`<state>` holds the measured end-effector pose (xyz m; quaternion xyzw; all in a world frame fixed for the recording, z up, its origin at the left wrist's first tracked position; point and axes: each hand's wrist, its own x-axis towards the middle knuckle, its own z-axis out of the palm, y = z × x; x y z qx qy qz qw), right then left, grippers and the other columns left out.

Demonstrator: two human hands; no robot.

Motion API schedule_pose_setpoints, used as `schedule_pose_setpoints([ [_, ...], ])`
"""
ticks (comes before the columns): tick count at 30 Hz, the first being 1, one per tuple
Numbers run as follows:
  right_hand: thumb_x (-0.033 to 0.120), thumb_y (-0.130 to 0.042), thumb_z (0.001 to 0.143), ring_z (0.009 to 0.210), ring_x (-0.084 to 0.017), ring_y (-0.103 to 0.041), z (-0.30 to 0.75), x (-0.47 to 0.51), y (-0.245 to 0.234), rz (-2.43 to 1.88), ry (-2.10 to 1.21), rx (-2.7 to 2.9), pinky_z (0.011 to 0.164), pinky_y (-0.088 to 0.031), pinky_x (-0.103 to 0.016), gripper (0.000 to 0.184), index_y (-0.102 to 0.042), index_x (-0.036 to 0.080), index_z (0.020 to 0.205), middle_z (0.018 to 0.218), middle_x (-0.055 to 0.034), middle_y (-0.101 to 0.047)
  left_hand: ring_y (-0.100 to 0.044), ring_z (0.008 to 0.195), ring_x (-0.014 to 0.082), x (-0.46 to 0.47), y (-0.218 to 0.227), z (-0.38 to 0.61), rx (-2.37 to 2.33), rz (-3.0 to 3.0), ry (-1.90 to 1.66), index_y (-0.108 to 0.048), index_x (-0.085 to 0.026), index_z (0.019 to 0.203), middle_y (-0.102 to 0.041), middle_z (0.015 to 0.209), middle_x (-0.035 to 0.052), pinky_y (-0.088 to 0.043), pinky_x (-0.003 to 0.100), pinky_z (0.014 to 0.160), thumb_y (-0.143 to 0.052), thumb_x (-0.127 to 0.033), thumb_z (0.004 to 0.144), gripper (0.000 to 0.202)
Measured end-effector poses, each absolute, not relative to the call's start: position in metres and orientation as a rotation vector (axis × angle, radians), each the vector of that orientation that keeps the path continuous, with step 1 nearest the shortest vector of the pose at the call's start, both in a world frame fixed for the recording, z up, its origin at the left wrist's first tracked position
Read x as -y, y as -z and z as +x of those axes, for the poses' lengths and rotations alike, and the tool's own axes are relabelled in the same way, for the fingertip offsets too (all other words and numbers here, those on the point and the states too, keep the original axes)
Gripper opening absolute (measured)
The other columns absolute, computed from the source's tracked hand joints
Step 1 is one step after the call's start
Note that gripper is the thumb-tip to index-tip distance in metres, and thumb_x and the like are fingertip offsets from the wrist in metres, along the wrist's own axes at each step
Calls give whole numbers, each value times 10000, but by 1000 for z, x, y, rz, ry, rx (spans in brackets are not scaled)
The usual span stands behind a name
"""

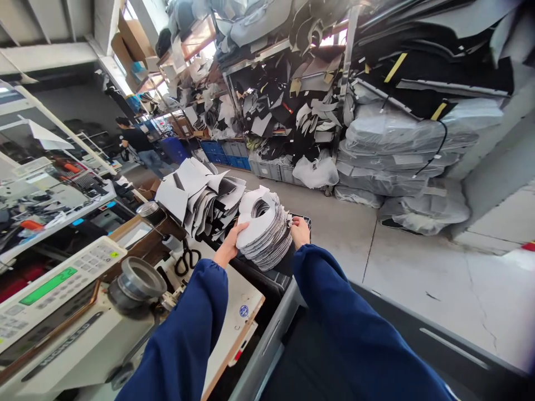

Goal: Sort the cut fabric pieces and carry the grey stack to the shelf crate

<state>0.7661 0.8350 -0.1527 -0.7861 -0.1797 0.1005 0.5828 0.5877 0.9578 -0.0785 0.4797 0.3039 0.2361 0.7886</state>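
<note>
1. Head view, hands and stack. A tall stack [267, 245] of pale, curved cut pieces stands between the two hands, on a dark support [281, 273] just beyond the corner of the bench [239, 287]. An oval opening shows in its top face.

2. Head view, left hand. The left hand [228, 244] lies at the stack's left side, its thumb over the edge of the top face and the other fingers mostly hidden; it appears to grip this edge.

3. Head view, right hand. The right hand [300, 233] is at the opposite side, fingers curled and fingertips at the layered edge. Whether they pinch a layer cannot be told.

4. Head view, governing relation. The stack lies inward of both hands: rightward from the left, leftward from the right. The top face's longer axis appears to run away from the wearer, across the line joining the hands. Neither hand is clearly nearer, though the left reaches farther over the top.

5. Head view, surroundings. A loose heap [200, 192] of pale and grey pieces sits just left of the stack. Scissors [186, 257] and a sewing machine [71, 345] occupy the left; a grey bin [273, 328] lies below the right sleeve [346, 301].
</note>
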Motion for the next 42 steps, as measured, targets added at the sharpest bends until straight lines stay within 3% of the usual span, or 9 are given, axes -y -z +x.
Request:
schedule_pose_setpoints([
  [6, 203, -515, 652, 870, -177, -584, 769, -817, 151, -1839, -207, 649, 861, -485, -329, 434, -576, 166, 1081, 1083, -93, -526, -647, 995, 272, -962, 67, 582, -884, 1461, -569, -576, -152, 1186, -678, 1098, 120, -507, 382, 890, -693, -303, 707, 516],
  [10, 217, -522, 715, 896, -187, -564, 763, -813, 155, -1861, -171, 827, 881, -466, -348, 455, -543, 174, 1168, 1107, -89, -488, -476, 1257, 275, -950, 43, 581, -843, 2346, -913, -572, -179, 1206, -539, 1328, 129, -329, 408, 1098, -622, -363, 785, 462],
  [13, 208, -506, 754, 813, -170, -555, 767, -814, 155, -1883, -160, 925, 854, -462, -342, 436, -545, 174, 1187, 1083, -86, -481, -419, 1306, 291, -933, 34, 594, -598, 2710, -760, -546, -177, 1255, -511, 1366, 139, -238, 451, 1140, -546, -444, 839, 494],
  [16, 189, -525, 737, 765, -153, -543, 776, -816, 152, -1891, -179, 1015, 819, -466, -314, 407, -570, 168, 1141, 1050, -75, -479, -393, 1320, 355, -923, 43, 606, -639, 2750, -507, -520, -189, 1290, -538, 1339, 159, -227, 532, 1119, -628, -541, 756, 648],
  [19, 186, -553, 710, 758, -156, -533, 787, -816, 150, -1893, -207, 1106, 801, -468, -306, 364, -601, 164, 1070, 995, -61, -478, -366, 1340, 353, -925, 56, 608, -675, 2772, -481, -513, -195, 1294, -554, 1318, 158, -285, 503, 1101, -688, -539, 696, 712],
  [28, 227, -545, 781, 798, -150, -546, 800, -813, 155, -1892, -215, 1287, 824, -453, -283, 333, -585, 173, 1107, 1010, -59, -487, -407, 1311, 312, -932, 61, 600, -641, 2762, -535, -543, -194, 1255, -595, 1248, 120, -344, 456, 1088, -617, -458, 767, 559],
  [32, 204, -446, 844, 869, -196, -552, 800, -816, 151, -1942, -129, 1317, 837, -428, -332, 264, -606, 172, 1051, 1098, -104, -499, -397, 1318, 314, -933, 63, 600, -637, 2760, -536, -541, -171, 1256, -592, 1246, 135, -338, 458, 1091, -615, -465, 767, 575],
  [37, 203, -583, 735, 1018, -252, -538, 806, -814, 142, -1922, -116, 1499, 844, -439, -334, 340, -612, 147, 1069, 1253, -130, -484, -387, 1328, 305, -936, 62, 597, -657, 2742, -515, -531, -165, 1268, -573, 1269, 141, -351, 452, 1084, -609, -459, 770, 583],
  [42, 195, -491, 818, 1065, -259, -519, 806, -815, 143, -2011, -4, 1618, 889, -423, -359, 291, -603, 126, 1077, 1204, -152, -545, -385, 1328, 302, -936, 61, 599, -669, 2738, -497, -531, -122, 1267, -563, 1278, 165, -331, 459, 1100, -601, -469, 773, 608],
])
